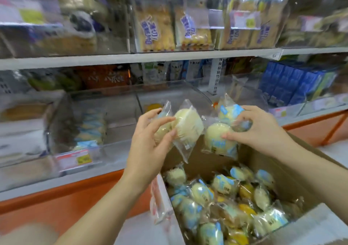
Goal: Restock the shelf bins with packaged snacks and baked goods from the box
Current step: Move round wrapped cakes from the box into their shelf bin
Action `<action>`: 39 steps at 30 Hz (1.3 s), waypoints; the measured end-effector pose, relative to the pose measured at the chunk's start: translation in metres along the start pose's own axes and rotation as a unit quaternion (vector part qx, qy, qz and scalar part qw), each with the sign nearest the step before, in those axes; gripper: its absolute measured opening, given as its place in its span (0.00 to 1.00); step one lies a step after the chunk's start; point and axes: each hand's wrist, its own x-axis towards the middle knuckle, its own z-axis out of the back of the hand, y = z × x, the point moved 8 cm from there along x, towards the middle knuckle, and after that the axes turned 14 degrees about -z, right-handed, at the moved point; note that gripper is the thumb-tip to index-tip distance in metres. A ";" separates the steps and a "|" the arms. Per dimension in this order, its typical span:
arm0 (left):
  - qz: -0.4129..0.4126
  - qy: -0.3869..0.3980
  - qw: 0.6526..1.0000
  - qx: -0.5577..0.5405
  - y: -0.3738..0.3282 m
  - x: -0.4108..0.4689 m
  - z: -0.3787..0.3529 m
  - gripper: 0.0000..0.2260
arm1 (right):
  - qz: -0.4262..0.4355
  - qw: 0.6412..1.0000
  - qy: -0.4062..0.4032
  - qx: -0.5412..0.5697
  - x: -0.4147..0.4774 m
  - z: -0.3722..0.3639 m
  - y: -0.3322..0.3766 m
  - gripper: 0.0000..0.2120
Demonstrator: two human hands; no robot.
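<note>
Wrapped cakes (188, 127) are held above the box (203, 162), short of the clear bin (105, 94). Left hand (150, 141) pinches a couple, and right hand (261, 130) clutches two more. Risk: with slick film and several packs per hand, one may slip and drop.
</note>
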 end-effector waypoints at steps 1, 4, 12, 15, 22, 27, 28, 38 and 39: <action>0.006 -0.026 1.000 0.008 0.002 -0.004 0.016 0.13 | 0.014 1.000 -0.002 0.019 -0.003 -0.003 0.020 0.17; 0.045 -0.114 0.992 0.029 0.016 -0.016 0.062 0.14 | 0.056 0.996 -0.005 0.062 -0.008 -0.021 0.079 0.19; 0.125 -0.262 0.956 0.028 0.083 -0.015 0.158 0.12 | 0.125 0.974 0.078 0.172 0.015 -0.108 0.191 0.19; 0.144 -0.261 0.954 0.031 0.107 -0.007 0.171 0.11 | 0.104 0.973 0.104 0.177 0.034 -0.142 0.205 0.20; 0.202 -0.222 0.954 0.008 0.163 -0.003 0.168 0.09 | 0.130 0.979 0.136 -0.077 0.053 -0.200 0.209 0.22; 0.188 -0.173 0.967 0.005 0.174 0.007 0.153 0.11 | 0.218 0.921 0.131 -0.296 0.049 -0.221 0.208 0.30; 0.190 -0.167 0.967 0.002 0.176 0.009 0.152 0.11 | 0.223 0.917 0.131 -0.304 0.049 -0.220 0.209 0.31; 0.133 0.039 0.990 -0.009 0.170 0.021 0.096 0.28 | 0.231 0.963 0.132 -0.050 0.064 -0.202 0.224 0.33; 0.128 0.061 0.990 -0.008 0.171 0.020 0.091 0.30 | 0.246 0.955 0.146 -0.083 0.062 -0.207 0.225 0.32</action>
